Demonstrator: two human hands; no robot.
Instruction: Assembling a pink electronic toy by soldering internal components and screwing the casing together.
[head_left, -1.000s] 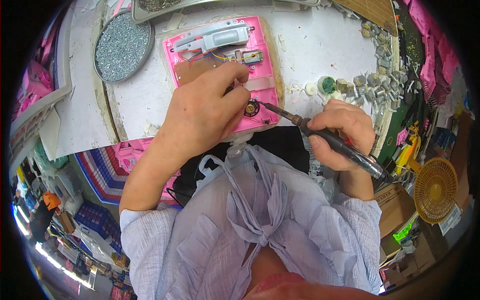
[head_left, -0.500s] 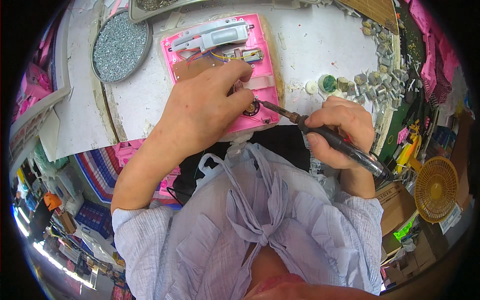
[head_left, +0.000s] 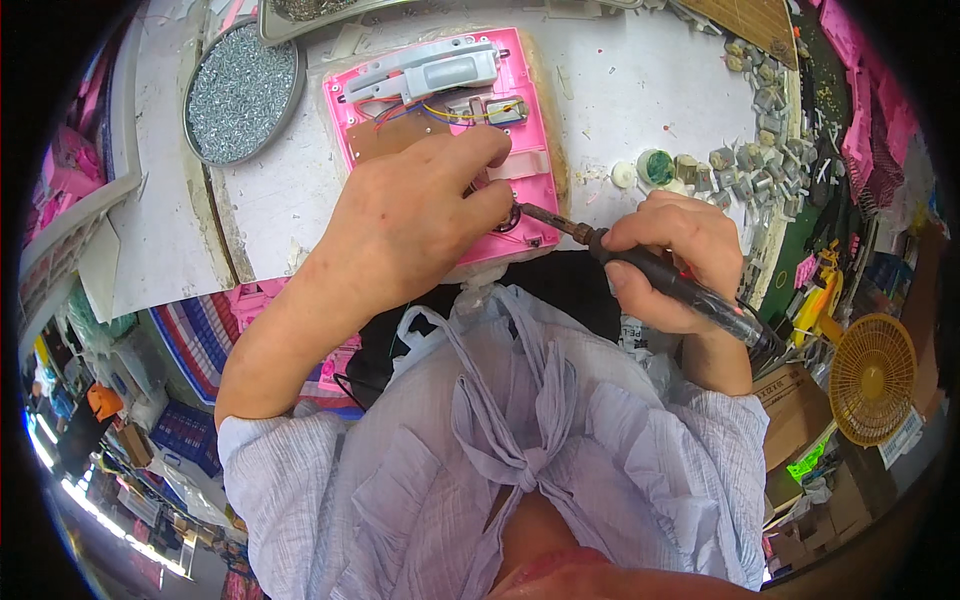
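Observation:
A pink plastic housing (head_left: 540, 125) lies on a padded pad on the table, with a grey-white part (head_left: 450, 70), coloured wires and a brown board (head_left: 395, 135) inside it. My left hand (head_left: 425, 205) is over its lower half, thumb and forefinger closed in a pinch; what they hold is hidden behind the fingers. In my right hand (head_left: 685, 255) is a black-handled soldering iron (head_left: 655, 272), gripped like a pen. Its tip reaches a small round dark speaker-like part (head_left: 511, 219) beside my left thumb.
A round tray of small metal screws (head_left: 245, 95) stands at the left. Right of the housing are a small green-filled pot (head_left: 655, 167) and a heap of small metal motors (head_left: 770, 150). A metal tray (head_left: 330, 18) sits at the far edge; a yellow fan (head_left: 872, 380) is at the right.
Both hands have shifted only slightly. The soldering iron's tip stays by the round part, its handle a little further left.

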